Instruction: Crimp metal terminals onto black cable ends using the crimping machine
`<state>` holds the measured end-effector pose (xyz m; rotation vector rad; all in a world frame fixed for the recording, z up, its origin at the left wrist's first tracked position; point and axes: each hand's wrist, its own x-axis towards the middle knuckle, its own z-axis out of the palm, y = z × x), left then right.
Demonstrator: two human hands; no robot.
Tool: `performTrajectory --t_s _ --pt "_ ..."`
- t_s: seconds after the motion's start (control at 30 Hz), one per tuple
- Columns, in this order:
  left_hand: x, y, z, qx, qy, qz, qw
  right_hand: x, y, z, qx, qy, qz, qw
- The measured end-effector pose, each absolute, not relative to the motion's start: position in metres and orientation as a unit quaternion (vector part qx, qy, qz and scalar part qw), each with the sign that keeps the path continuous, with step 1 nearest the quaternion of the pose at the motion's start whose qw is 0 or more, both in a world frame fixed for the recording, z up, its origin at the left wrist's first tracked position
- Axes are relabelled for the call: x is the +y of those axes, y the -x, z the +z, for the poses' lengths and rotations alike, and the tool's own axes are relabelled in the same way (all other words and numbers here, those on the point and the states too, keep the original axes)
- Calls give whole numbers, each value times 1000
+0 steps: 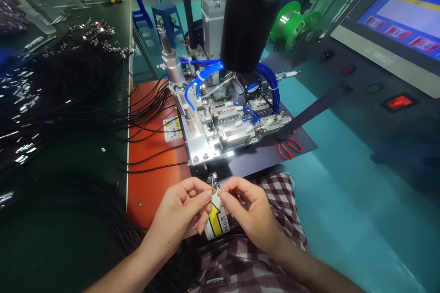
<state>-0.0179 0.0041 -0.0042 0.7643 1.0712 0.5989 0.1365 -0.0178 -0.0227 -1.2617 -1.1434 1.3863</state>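
Observation:
At the front edge of the machine, my left hand [189, 203] is closed in a pinch on some thin coloured wires [213, 188], apparently the stripped end of a cable. My right hand [249, 208] pinches at the same wires from the other side, its thumb and forefinger pressed together. Just beyond the fingertips sits a small metal fixture [212, 176] of the machine [202, 137]. A white label with a yellow arrow [216, 222] shows below and between the hands. The fingers partly hide the wire ends.
Black cables [154, 116] run from a big pile [62, 78] on the left table into the machine. Red-handled scissors [289, 148] lie at right on the dark plate. A black cylinder [245, 27] hangs above. A control panel screen [405, 18] stands upper right, near a green spool [290, 23].

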Motion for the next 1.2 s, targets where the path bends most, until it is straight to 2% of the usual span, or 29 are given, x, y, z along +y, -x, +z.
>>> performTrajectory --t_s 0.2,0.43,0.73,0.93,1.2 --pt "3 17 -6 505 -358 280 734 -11 -146 -25 -431 511 579 467" --pt "2 15 -2 521 -389 256 716 -3 -153 -17 -559 486 515 431" --pt "1 19 -1 498 -416 236 723 23 -164 -16 -482 345 729 342" --pt "2 20 0 465 -392 236 758 16 -156 -24 -429 308 755 389" --pt "3 23 0 459 -398 226 762 6 -141 -27 -392 368 701 469"
